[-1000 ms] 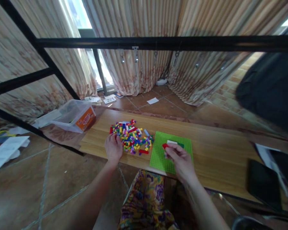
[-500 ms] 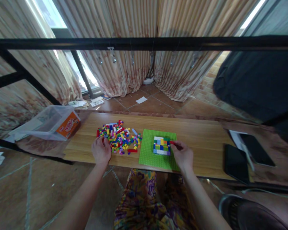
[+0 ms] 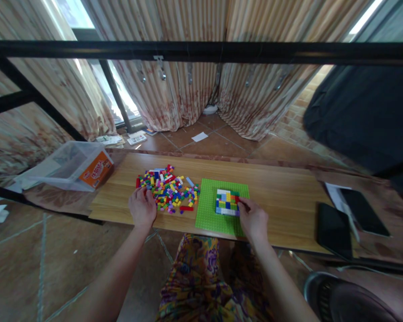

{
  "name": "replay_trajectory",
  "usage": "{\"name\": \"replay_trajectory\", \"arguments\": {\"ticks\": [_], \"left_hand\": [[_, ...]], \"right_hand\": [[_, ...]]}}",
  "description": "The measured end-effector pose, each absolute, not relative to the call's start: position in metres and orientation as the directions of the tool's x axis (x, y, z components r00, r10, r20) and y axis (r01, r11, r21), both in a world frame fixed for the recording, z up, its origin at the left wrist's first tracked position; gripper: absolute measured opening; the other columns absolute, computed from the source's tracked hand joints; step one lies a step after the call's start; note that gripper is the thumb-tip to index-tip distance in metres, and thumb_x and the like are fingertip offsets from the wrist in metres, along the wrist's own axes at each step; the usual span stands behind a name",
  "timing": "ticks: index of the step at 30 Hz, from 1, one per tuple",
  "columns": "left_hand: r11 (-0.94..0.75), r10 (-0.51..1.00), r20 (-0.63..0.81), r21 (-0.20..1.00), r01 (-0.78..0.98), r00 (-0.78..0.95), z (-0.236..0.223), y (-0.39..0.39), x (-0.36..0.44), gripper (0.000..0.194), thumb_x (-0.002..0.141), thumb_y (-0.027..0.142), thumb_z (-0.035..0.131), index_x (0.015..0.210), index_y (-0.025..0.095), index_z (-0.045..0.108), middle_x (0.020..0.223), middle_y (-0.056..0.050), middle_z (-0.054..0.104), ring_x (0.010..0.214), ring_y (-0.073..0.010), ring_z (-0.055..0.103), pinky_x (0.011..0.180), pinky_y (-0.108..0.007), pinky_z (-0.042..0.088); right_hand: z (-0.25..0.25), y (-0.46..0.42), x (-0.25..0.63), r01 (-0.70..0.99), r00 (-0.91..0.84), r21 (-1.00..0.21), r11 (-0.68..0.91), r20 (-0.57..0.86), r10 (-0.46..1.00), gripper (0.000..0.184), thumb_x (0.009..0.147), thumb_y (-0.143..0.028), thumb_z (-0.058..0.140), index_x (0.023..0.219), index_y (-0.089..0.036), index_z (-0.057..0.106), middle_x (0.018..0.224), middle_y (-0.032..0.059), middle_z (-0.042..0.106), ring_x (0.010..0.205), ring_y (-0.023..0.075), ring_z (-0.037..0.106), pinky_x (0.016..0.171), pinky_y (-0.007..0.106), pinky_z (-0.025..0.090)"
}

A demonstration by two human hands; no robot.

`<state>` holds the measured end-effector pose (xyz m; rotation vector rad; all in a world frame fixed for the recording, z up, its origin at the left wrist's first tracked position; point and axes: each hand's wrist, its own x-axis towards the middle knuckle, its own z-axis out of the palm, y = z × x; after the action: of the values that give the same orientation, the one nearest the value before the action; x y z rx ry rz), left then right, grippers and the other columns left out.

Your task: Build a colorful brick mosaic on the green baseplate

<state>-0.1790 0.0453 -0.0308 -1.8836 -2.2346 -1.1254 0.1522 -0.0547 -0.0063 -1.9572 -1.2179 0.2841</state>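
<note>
Right hand (image 3: 254, 219): narrow pinch, thumb and fingertips on a small red plastic brick (image 3: 237, 199) at the 3 o'clock edge of a studded, blocky brick panel (image 3: 225, 205). Panel: roughly square, glossy, mixed white, yellow, blue, green; sits on bright green square baseplate (image 3: 206, 217), fine stud texture. Can't tell if red brick is fully seated.

Left hand (image 3: 143, 208): fingers curled, resting at 8 o'clock of the loose brick pile (image 3: 169, 190); fingertips partly hidden, can't tell if gripping anything. Pile is at 9 o'clock of baseplate, jumbled small rectangular pieces; one long red bar brick (image 3: 186, 208) at its 4 o'clock edge.

All on a smooth wood-grain tabletop (image 3: 278, 188). Translucent plastic bin (image 3: 67, 179) with orange label at 9 o'clock past the pile. Flat black slab (image 3: 334, 229), rounded corners, and glossy black smartphone (image 3: 364, 210) at 3 o'clock. Pleated, patterned fabric curtains (image 3: 174, 89) at 12, behind black metal rail (image 3: 201, 51).
</note>
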Motion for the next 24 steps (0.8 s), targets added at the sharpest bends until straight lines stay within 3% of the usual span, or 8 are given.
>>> {"name": "replay_trajectory", "arguments": {"ticks": [9, 14, 24], "left_hand": [[0.019, 0.854, 0.445, 0.493, 0.870, -0.270, -0.032, 0.046, -0.178, 0.037, 0.092, 0.033, 0.038, 0.106, 0.012, 0.064, 0.116, -0.018, 0.064, 0.113, -0.0296, 0.057, 0.101, -0.047, 0.042], [0.035, 0.859, 0.430, 0.493, 0.869, -0.278, -0.030, 0.045, -0.177, 0.037, 0.093, 0.033, 0.038, 0.107, 0.012, 0.064, 0.115, -0.018, 0.065, 0.112, -0.0293, 0.057, 0.101, -0.046, 0.042], [0.018, 0.857, 0.438, 0.501, 0.865, -0.272, -0.030, 0.044, -0.178, 0.035, 0.093, 0.034, 0.039, 0.107, 0.014, 0.064, 0.114, -0.016, 0.065, 0.114, -0.0287, 0.056, 0.103, -0.045, 0.041]], "right_hand": [[-0.015, -0.049, 0.166, 0.317, 0.589, -0.932, -0.173, 0.051, 0.807, 0.038, 0.077, -0.048, 0.061, 0.092, -0.017, 0.076, 0.095, 0.0097, 0.076, 0.088, 0.0239, 0.068, 0.083, 0.036, 0.051], [-0.020, -0.038, 0.172, 0.176, 0.653, -0.969, -0.174, -0.017, 0.758, 0.048, 0.072, -0.053, 0.064, 0.094, -0.012, 0.074, 0.091, 0.0112, 0.075, 0.082, 0.0232, 0.068, 0.073, 0.034, 0.052], [-0.020, -0.026, 0.177, 0.359, 0.573, -0.895, -0.265, -0.013, 0.819, 0.047, 0.070, -0.052, 0.067, 0.096, -0.013, 0.076, 0.087, 0.0113, 0.076, 0.078, 0.0236, 0.069, 0.072, 0.035, 0.051]]}}
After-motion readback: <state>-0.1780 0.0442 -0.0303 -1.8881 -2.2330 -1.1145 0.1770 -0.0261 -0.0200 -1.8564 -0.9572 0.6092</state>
